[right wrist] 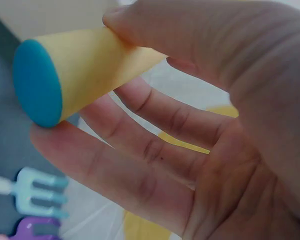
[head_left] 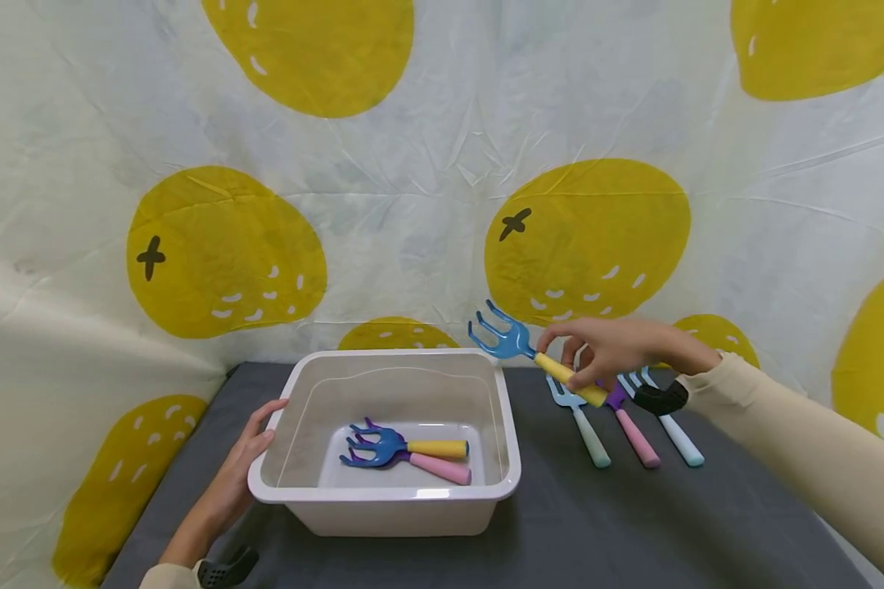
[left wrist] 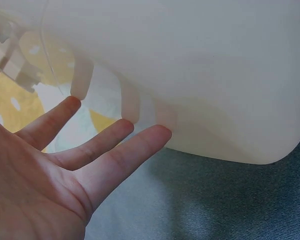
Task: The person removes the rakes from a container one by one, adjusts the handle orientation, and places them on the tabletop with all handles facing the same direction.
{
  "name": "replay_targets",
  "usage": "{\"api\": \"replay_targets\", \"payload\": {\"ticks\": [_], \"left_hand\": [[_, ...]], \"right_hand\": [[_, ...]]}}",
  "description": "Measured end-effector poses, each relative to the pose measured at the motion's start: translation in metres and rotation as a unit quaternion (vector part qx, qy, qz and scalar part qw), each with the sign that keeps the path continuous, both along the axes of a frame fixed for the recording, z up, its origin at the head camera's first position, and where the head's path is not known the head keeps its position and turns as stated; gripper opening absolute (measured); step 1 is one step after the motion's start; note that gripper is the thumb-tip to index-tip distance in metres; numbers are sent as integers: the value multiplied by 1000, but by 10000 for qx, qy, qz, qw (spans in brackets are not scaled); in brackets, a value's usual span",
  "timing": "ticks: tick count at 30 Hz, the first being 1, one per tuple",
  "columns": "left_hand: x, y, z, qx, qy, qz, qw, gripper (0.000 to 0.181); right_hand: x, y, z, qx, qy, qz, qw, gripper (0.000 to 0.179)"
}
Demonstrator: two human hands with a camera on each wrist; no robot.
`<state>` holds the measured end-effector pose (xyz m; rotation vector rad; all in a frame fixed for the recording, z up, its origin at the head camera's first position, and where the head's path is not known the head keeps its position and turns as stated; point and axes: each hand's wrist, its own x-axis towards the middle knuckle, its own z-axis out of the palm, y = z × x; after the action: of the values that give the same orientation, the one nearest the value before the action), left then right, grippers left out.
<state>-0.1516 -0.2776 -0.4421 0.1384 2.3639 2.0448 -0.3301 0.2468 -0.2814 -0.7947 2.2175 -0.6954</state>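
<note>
My right hand (head_left: 619, 348) pinches the yellow handle of a small blue hand rake (head_left: 514, 340) between thumb and fingers. The rake is held up in the air, tines pointing left, just beyond the right rim of a white plastic bin (head_left: 390, 517). In the right wrist view the blue end cap of the handle (right wrist: 85, 70) shows. My left hand (head_left: 232, 466) is at the bin's left side, straight fingertips touching the outer wall in the left wrist view. Inside the bin, a blue rake with a yellow handle (head_left: 438, 448) lies over a purple rake with a pink handle (head_left: 442, 469).
On the dark tablecloth (head_left: 589, 523), right of the bin, lie a pale green rake (head_left: 593, 438), a purple rake with a pink handle (head_left: 637, 440) and a light blue rake (head_left: 681, 442). A white curtain with yellow fruit prints (head_left: 412, 245) hangs behind the table.
</note>
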Motion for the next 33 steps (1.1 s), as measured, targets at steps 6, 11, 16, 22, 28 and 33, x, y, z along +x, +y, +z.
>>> {"api": "replay_targets", "payload": {"ticks": [6,11,16,22,28,33], "left_hand": [[0,0,-4,91,-5,-70,9999,46],[0,1,-6,106,-24,-94,9999,46],[0,2,-5,95,-77,-12,9999,46],[1,3,-6,92,-99,-10,9999,45],[1,3,-7,74,-104,15,9999,45],[0,3,-8,72,-137,58,9999,45]], "right_hand": [[11,50,-20,-452,-69,-326,9984,57],[24,91,-36,-799,-106,-381,9960,56],[37,129,-53,-964,-88,-532,9939,53],[50,168,-76,-1132,-313,-836,9896,51],[63,194,-98,-1387,-518,-988,9840,49],[75,207,-115,-1532,-773,-1180,9781,46]]}}
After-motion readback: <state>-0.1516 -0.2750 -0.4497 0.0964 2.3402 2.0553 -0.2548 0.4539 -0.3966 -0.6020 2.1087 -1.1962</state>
